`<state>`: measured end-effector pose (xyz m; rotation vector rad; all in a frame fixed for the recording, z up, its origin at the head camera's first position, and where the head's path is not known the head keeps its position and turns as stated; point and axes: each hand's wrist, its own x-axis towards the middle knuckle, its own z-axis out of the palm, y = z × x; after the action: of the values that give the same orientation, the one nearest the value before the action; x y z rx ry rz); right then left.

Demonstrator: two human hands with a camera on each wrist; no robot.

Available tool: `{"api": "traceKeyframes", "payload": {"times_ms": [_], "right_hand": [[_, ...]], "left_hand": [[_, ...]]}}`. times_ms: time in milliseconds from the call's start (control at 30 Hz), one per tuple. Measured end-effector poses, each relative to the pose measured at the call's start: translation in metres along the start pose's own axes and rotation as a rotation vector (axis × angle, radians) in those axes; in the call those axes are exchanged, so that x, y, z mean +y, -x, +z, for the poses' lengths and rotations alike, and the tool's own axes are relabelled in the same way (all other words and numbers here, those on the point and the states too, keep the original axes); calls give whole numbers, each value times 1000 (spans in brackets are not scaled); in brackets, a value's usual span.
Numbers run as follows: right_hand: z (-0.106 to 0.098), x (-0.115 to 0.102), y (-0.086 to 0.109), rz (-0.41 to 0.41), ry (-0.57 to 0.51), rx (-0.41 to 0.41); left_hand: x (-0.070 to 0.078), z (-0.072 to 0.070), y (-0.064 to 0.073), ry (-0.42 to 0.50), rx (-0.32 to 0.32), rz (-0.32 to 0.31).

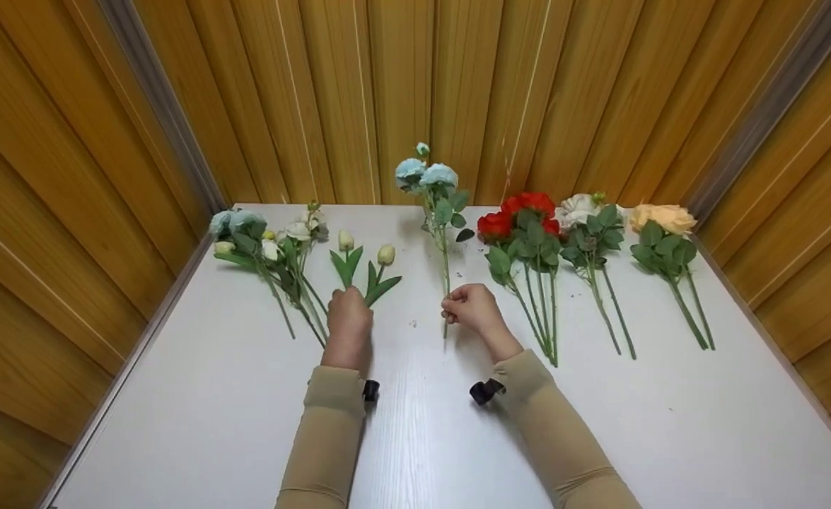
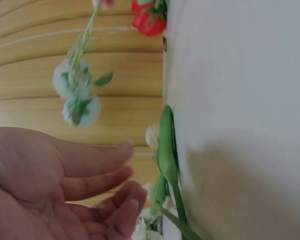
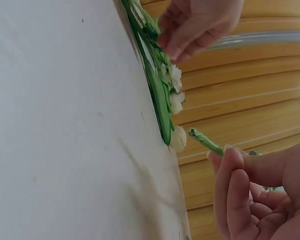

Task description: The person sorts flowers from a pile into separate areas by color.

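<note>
Between thumb and fingers, my right hand (image 1: 475,309) pinches the lower stem of an artificial light-blue flower (image 1: 439,175). The flower points toward the back wall, and its cut stem end (image 3: 206,141) pokes out past the fingertips in the right wrist view. My left hand (image 1: 350,318) is over the stems of two pale tulips (image 1: 385,255) with broad green leaves, hiding their lower parts in the head view. In the left wrist view, that hand's fingers (image 2: 97,159) are loosely bent, with nothing between them and the thumb, close beside a tulip leaf (image 2: 166,145).
Left of the tulips lie white flowers (image 1: 300,230) and a blue flower (image 1: 235,223). Red roses (image 1: 530,205), white roses (image 1: 576,211) and peach roses (image 1: 663,218) lie in a row at right on the white table (image 1: 415,424). Wood-look panels (image 1: 401,85) enclose the back and sides.
</note>
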<state>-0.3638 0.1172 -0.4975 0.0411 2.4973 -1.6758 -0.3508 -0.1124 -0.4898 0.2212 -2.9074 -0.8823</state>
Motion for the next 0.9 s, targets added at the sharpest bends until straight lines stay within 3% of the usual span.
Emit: {"api": "traceKeyframes", "payload": {"times_ms": [133,267,367,600,800,900], "right_hand": [[-8,10,-3,79,16,-27],[-10,18,-5,119,13,-54],[-9,23,-7,134,-6,-70],[-12,27,-9,170,-11,-78],[-18,27,-7,155,94,-39],[-18,27,-6,132,159,-23]], "left_hand": [[-15,-2,-2,-112,-69,-39],[-26,-5,-6,-101,-161,-127],[-32,-10,-9,-82,-193,-177],[-49,-23,-13,-39,-169,-260],[-58,-35,-16,-10,-183,-302],[-57,-38,-17,5,-152,-306]]}}
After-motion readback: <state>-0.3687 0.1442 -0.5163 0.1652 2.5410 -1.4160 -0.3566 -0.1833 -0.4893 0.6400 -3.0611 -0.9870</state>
